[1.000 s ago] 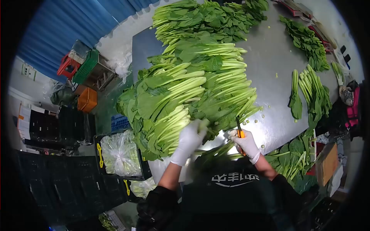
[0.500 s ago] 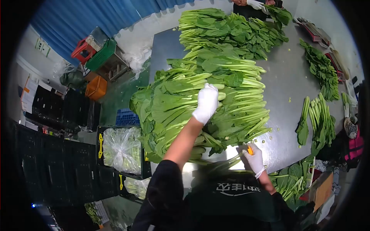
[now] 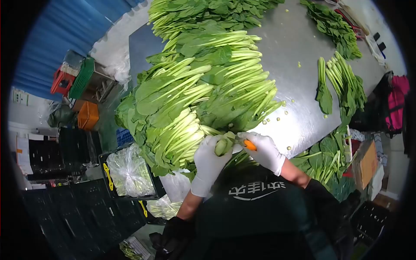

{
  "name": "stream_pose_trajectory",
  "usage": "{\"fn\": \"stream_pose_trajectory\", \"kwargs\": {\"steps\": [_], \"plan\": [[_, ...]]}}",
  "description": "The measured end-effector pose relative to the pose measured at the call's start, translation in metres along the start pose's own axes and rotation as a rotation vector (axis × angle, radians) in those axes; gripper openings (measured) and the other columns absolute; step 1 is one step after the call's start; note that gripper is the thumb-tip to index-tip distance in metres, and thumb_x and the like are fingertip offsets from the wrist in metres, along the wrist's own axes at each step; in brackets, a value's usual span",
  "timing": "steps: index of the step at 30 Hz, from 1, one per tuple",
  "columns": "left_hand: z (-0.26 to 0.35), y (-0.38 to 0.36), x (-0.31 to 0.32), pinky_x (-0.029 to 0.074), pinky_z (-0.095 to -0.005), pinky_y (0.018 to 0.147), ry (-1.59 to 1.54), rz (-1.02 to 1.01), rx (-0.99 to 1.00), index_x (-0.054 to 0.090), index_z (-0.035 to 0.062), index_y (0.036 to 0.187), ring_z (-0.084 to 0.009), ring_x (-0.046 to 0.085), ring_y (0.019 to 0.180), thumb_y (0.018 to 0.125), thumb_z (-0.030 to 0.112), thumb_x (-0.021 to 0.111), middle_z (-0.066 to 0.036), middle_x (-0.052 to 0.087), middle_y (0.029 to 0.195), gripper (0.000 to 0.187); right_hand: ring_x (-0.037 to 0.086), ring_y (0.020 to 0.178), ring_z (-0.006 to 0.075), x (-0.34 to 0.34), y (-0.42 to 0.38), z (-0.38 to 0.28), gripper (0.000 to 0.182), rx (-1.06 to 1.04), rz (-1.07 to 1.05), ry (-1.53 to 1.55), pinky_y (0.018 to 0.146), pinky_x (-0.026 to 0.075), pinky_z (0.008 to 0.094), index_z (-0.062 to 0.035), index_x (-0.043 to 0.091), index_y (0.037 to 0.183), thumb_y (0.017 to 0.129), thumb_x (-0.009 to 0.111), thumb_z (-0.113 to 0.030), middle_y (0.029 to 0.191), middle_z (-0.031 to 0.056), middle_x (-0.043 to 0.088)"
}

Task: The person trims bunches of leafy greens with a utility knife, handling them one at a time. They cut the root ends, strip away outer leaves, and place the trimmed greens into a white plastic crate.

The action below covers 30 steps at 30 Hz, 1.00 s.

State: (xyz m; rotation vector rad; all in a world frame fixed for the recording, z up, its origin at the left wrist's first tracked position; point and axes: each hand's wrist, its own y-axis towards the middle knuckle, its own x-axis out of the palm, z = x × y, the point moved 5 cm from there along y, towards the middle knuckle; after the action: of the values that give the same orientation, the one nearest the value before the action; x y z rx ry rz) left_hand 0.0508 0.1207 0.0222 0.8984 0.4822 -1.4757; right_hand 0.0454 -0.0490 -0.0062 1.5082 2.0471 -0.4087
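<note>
My white-gloved left hand point(image 3: 211, 157) is closed around the pale, thick stem end of a leafy green point(image 3: 224, 145), close to my apron. In my gloved right hand point(image 3: 266, 151) is a small knife with an orange handle point(image 3: 249, 145). Its blade side points at the stem end and seems to meet it, though the blade is mostly hidden. Just beyond both hands lies a big heap of leafy greens point(image 3: 236, 82), its pale stalks lined up in rows. Small cut stem pieces point(image 3: 278, 118) are scattered on the metal table point(image 3: 299, 97).
More greens point(image 3: 346, 82) lie on the table's right side, with another bunch point(image 3: 333, 28) farther back. A crate with bagged greens point(image 3: 130, 169) stands at left. Greens point(image 3: 325, 160) also sit low at right beside a cardboard box point(image 3: 364, 164). An orange bin point(image 3: 88, 115) is on the floor.
My left hand has drawn back from the heap toward my body and now has a leafy green in it. The knife hand has come up beside it. The view has tilted downward and shifted.
</note>
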Motion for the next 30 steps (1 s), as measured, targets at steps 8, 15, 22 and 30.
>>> {"fn": "stream_pose_trajectory", "kwargs": {"steps": [8,15,22,30], "plan": [[0.006,-0.007,0.016,0.048,-0.0369,0.062,-0.101,-0.046,0.104,0.061,0.0102,0.090,-0.0289,0.058,0.072,0.063,0.016,0.076,-0.008,0.059,0.080,0.032,0.063,0.082,0.0354,0.005,-0.018,0.023,0.028,0.066,0.013,-0.001,0.071,0.050,0.0395,-0.0042,0.061,0.105,0.079,0.063,-0.014,0.094,0.0182,0.064],[0.004,-0.003,0.013,0.049,-0.0347,0.069,-0.360,-0.169,-0.020,0.064,0.0072,0.094,-0.0285,0.058,0.077,0.059,0.015,0.081,-0.010,0.060,0.084,0.039,0.063,0.073,0.0326,0.028,-0.048,0.084,0.023,0.523,-0.141,0.153,0.068,0.049,0.0373,-0.0021,0.064,0.091,0.084,0.059,-0.024,0.080,0.0192,0.064],[0.006,0.012,0.026,0.050,-0.0331,0.072,-0.278,-0.239,-0.070,0.060,0.0026,0.097,-0.0253,0.062,0.082,0.055,0.020,0.086,-0.012,0.062,0.091,0.052,0.059,0.065,0.0139,-0.003,0.002,0.003,0.022,0.346,0.142,0.591,0.061,0.048,0.0302,-0.0021,0.064,0.095,0.079,0.069,-0.018,0.070,0.0067,0.062],[-0.011,0.025,0.007,0.047,-0.0265,0.070,-0.434,-0.363,-0.095,0.062,-0.0008,0.090,-0.0120,0.056,0.073,0.063,0.007,0.080,-0.006,0.063,0.082,0.034,0.056,0.067,0.0087,0.001,0.003,-0.008,0.022,0.259,0.145,0.482,0.062,0.047,0.0257,0.0004,0.062,0.098,0.078,0.067,-0.009,0.074,0.0067,0.062]]}}
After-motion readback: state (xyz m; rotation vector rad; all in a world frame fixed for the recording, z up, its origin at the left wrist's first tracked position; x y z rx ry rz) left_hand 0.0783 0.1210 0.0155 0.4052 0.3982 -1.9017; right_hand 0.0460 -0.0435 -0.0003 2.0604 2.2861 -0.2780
